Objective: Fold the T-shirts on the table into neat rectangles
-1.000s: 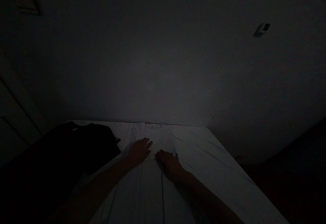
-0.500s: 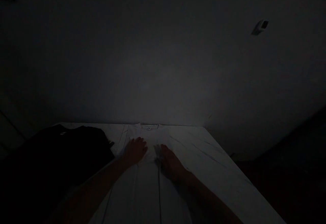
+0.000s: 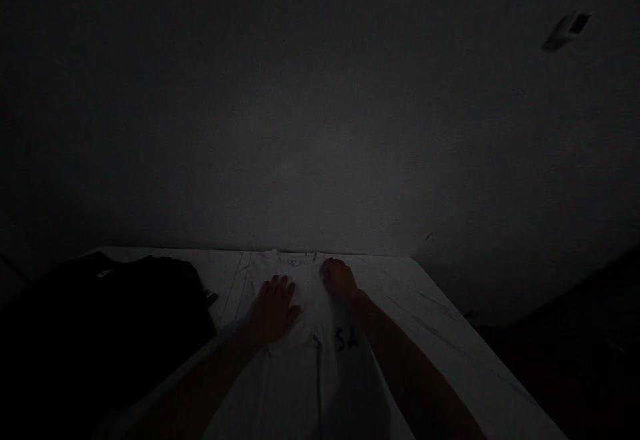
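A white T-shirt (image 3: 295, 387) lies flat on the table, its collar (image 3: 295, 261) at the far end and dark letters like "SA" (image 3: 347, 340) on its front. My left hand (image 3: 274, 310) rests flat on the chest, fingers spread. My right hand (image 3: 340, 279) sits on the shirt's far shoulder, next to the collar. The dim light hides whether its fingers pinch the cloth. My forearms cover parts of the near shirt.
A dark folded garment (image 3: 125, 313) lies on the left of the white table (image 3: 425, 313), close to the shirt. The table's far edge meets a grey wall (image 3: 320, 127). Its right edge drops into darkness. A small wall fixture (image 3: 566, 31) shows high up.
My right hand has moved from the middle of the shirt up to the far shoulder by the collar. My left hand has stayed on the chest. The view has tilted up slightly.
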`<state>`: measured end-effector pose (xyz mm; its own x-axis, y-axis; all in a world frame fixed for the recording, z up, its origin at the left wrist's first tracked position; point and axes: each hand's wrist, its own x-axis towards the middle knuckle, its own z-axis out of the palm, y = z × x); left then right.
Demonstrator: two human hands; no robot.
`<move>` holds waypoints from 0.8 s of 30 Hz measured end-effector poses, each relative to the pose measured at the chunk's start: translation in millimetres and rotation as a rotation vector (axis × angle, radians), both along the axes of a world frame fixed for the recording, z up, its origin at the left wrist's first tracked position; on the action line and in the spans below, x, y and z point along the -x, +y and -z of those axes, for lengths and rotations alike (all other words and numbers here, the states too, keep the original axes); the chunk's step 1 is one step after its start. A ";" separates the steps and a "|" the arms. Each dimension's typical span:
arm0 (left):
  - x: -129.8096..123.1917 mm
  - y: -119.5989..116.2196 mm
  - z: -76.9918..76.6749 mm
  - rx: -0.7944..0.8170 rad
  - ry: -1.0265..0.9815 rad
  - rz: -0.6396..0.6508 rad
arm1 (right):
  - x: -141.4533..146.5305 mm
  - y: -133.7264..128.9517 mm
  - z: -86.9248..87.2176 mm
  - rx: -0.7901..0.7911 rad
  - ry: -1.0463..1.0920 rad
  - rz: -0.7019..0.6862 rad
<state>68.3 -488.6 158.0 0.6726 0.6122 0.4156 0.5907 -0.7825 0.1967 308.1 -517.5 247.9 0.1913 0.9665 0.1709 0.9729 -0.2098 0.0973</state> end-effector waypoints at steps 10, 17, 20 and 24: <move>2.8 8.1 -9.2 0.038 0.034 0.039 | -9.0 5.9 17.0 0.125 -0.018 0.063; 11.3 46.5 -0.8 0.060 0.042 -0.091 | 6.8 -2.0 20.9 0.164 0.000 -0.032; 15.1 51.6 2.1 0.044 0.036 -0.076 | 6.1 -6.4 28.4 0.172 0.022 -0.026; 16.0 52.8 -8.3 0.034 0.058 -0.044 | 4.5 -5.8 24.3 0.162 0.042 -0.035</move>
<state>52.3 -435.8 166.3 0.6674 0.6547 0.3548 0.6353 -0.7492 0.1874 303.5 -523.3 223.6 0.1605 0.9870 0.0046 0.9833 -0.1603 0.0862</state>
